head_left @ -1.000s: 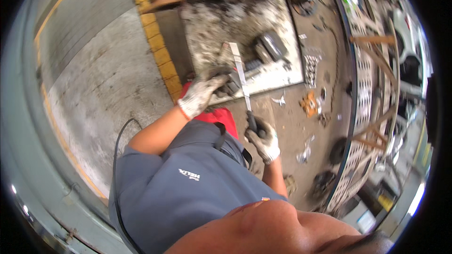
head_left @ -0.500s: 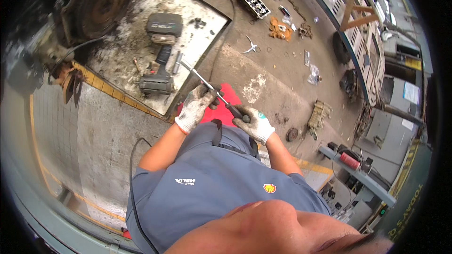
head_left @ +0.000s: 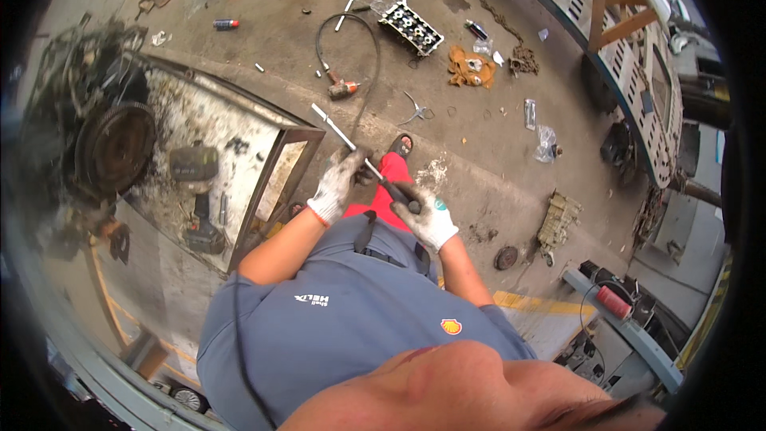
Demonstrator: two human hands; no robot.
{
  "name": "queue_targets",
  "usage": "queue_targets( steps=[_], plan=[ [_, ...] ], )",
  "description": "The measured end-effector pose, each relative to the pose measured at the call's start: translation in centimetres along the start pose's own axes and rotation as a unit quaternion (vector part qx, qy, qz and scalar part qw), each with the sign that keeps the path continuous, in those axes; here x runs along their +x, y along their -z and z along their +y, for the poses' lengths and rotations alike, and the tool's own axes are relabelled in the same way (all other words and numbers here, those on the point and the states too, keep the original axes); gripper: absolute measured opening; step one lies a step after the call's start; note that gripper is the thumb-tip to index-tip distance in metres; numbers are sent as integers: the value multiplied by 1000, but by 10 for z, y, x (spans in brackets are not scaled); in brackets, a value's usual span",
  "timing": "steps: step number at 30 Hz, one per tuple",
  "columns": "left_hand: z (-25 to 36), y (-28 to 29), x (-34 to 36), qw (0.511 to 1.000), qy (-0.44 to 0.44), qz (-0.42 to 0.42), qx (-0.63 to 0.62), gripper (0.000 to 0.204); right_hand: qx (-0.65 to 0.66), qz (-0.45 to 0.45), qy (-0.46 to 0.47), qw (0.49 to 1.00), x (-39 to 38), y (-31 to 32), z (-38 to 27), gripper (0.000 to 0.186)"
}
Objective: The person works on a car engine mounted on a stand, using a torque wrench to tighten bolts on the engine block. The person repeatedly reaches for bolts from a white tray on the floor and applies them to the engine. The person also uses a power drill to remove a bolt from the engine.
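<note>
Both of my hands wear white work gloves with dark, stained fingers. My left hand (head_left: pixel 341 177) closes round the silver shaft of a long black-handled tool (head_left: pixel 377 172), hiding part of it. At the other end, my right hand (head_left: pixel 429 215) grips the black handle. The tool slants across in front of my body, its silver tip pointing away to the far left. What kind of tool it is, I cannot make out for certain. Left of my hands, a black cordless power tool (head_left: pixel 194 164) lies on the stained metal-edged table (head_left: pixel 251 124), apart from both hands.
A greasy engine with a flywheel (head_left: pixel 116 148) stands at the left. On the floor ahead lie a cylinder head (head_left: pixel 411 28), an orange air tool (head_left: pixel 343 90) with a hose, and an orange cloth (head_left: pixel 471 66). A metal ramp (head_left: pixel 614 56) runs along the right; a dirty metal casting (head_left: pixel 560 219) sits nearby.
The table and cordless tool have shifted left and lower in view, and more floor shows beyond. Both hands keep hold of the long tool, which stays slanted in front of me.
</note>
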State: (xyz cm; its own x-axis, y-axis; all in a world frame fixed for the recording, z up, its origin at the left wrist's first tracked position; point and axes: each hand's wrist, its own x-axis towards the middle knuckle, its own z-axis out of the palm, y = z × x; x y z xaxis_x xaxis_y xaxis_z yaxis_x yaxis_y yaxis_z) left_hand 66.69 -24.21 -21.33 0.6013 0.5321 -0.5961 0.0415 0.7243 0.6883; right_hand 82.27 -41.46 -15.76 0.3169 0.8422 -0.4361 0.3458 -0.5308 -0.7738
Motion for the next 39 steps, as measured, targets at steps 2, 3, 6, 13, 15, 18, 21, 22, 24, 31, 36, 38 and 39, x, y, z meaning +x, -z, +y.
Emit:
queue_targets(
  steps=[2,3,6,13,15,18,21,22,24,31,36,38,39],
  plan=[
    [18,-55,31,998,-9,17,-64,26,60,27,6,998,13,54,-4,37],
    [25,-76,49,997,-17,33,-74,26,130,53,-16,990,21,76,3,34],
    [55,-130,96,988,-23,101,-114,27,264,145,-18,953,51,138,31,28],
    [154,-131,225,932,-45,238,-268,29,21,250,-50,967,160,255,43,31],
    [204,-119,255,944,-64,263,-191,35,22,197,-139,970,199,277,50,34],
    [286,-52,332,927,-168,226,-249,35,168,192,-117,960,260,300,32,39],
    [406,36,407,904,-283,125,-296,24,371,217,-53,901,343,324,-2,37],
    [453,66,428,897,-276,2,-346,22,385,220,-19,896,378,331,-10,36],
    [549,123,478,859,-386,24,-336,24,437,211,50,873,449,342,-15,32],
    [765,89,615,901,-342,166,-210,37,443,147,75,881,668,395,-127,28],
    [787,62,723,936,-273,206,-77,40,464,204,193,840,792,455,-241,67],
    [772,62,759,954,-177,225,-89,37,478,90,142,862,860,489,-246,72],
    [765,48,781,954,-144,248,-89,34,484,9,101,869,898,505,-244,70]
  ],
)
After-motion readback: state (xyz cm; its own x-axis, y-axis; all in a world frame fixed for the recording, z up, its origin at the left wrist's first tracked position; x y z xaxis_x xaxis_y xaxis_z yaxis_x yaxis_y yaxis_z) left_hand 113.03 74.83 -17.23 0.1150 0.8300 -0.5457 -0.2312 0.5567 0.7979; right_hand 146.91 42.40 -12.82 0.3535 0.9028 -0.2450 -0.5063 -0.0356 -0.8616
